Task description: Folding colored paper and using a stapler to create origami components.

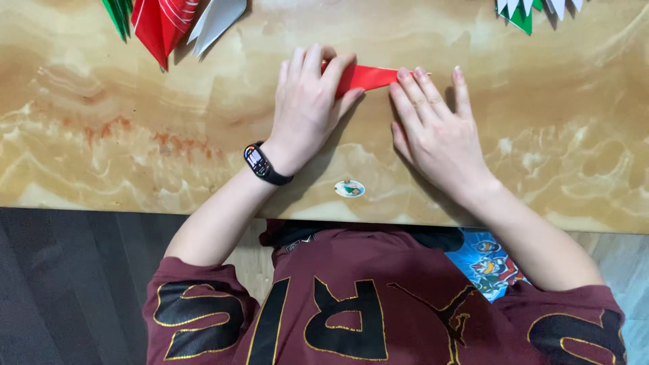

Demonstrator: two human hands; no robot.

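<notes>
Between the two grips lies a red paper strip (362, 76) on the worktop (135, 135). The left hand (307, 101) presses it flat (fingers spread, grasping nothing). The right hand (436, 128) touches its other end, likewise released.

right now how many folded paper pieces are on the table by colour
Red: 2, one under both hands and one at the top left.
Green: 2, one at the top left edge, one at the top right.
White: 2, one at the top left, one cluster at the top right.
Total: 6 on the table, though the edge pieces are cut off.
</notes>
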